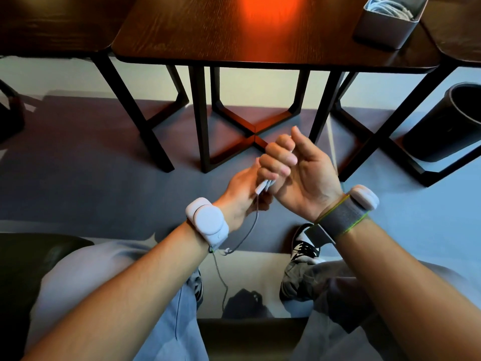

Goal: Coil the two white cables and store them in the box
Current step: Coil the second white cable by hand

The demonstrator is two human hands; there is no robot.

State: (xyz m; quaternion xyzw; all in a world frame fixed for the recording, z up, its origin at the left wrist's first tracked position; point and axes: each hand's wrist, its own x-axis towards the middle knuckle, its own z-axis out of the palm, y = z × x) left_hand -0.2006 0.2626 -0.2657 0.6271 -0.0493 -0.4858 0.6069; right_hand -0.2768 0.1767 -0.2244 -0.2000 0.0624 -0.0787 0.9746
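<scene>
white cable (253,225), thin, limp and light, is held in both hands below the table's (234,35) near edge, slack trailing down. left hand (242,196) pinches it by the plug (263,187); right hand (299,173) curls its fingers round it. best gripped near the plug. second cable (385,6) lies in the box (385,27), far right corner. no legible writing.

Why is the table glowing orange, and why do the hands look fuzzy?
Head view: orange-red glare sits on the dark table top; the right hand and left hand, both gripping the cable, look slightly blurred; the wide lens curves the table's edges.
</scene>
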